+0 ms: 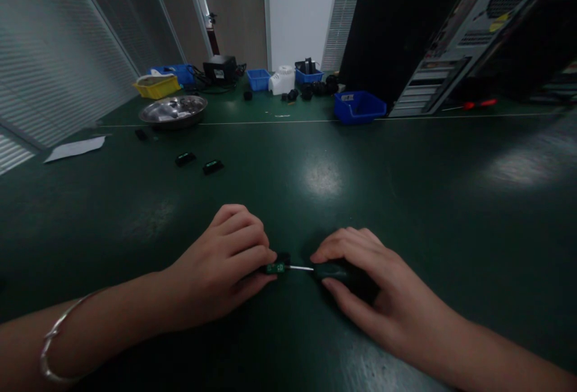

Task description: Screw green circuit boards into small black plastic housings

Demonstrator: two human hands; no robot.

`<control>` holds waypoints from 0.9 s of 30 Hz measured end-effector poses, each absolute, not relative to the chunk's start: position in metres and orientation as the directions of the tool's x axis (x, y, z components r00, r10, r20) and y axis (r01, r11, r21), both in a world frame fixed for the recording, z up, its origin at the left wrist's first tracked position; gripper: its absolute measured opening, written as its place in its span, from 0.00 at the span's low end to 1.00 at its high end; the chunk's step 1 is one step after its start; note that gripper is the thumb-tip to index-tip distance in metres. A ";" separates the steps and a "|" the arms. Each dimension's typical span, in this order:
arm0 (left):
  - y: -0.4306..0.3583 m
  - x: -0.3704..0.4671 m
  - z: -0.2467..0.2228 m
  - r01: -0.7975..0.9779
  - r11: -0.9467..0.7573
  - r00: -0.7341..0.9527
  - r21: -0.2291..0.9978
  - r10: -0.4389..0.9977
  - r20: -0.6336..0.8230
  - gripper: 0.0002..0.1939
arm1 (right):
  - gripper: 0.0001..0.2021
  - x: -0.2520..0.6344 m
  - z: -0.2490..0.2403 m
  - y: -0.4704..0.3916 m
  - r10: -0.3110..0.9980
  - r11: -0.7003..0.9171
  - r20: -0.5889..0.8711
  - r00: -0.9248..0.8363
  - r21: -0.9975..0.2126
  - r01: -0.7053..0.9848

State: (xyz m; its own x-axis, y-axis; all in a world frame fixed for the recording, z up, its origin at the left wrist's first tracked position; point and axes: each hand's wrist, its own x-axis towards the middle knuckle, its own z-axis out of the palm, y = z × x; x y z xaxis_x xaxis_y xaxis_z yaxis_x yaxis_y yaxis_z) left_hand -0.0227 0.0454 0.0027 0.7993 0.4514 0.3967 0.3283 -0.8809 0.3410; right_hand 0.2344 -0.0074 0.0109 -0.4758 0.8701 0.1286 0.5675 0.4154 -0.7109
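Note:
Between the thumb and fingers of my left hand (238,260) is a small black part with a green circuit board (276,268), mostly covered by the fingers. My right hand (365,284) is wrapped round the dark handle of a screwdriver (333,270). Its thin bright shaft points left, and the tip meets or nearly meets the part's right end; I cannot tell which. Both hands are low over the green tabletop (288,199). Farther off to the left lie two similar small black pieces with green on top, one (184,159) beside the other (213,166).
A metal bowl (174,112) with small parts stands at the back left, near a yellow bin (157,86) and a white sheet (76,148). Along the back are a blue bin (359,107), a white device (282,80) and a black box (220,70). A red-handled tool (480,104) lies at the back right.

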 end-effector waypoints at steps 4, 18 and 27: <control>0.048 -0.022 0.002 0.344 -0.795 0.799 0.500 0.528 0.289 0.07 | 0.11 0.234 0.012 -0.009 0.862 0.407 0.179 -0.474 -0.802 0.437; 0.057 -0.033 0.013 0.397 -0.704 0.809 0.590 0.571 0.138 0.30 | 0.12 0.234 0.009 -0.011 0.913 0.340 0.196 -0.357 -0.849 0.404; 0.075 -0.045 0.020 0.417 -0.746 0.863 0.520 0.504 0.031 0.04 | 0.12 0.236 0.007 -0.013 0.915 0.338 0.199 -0.352 -0.854 0.395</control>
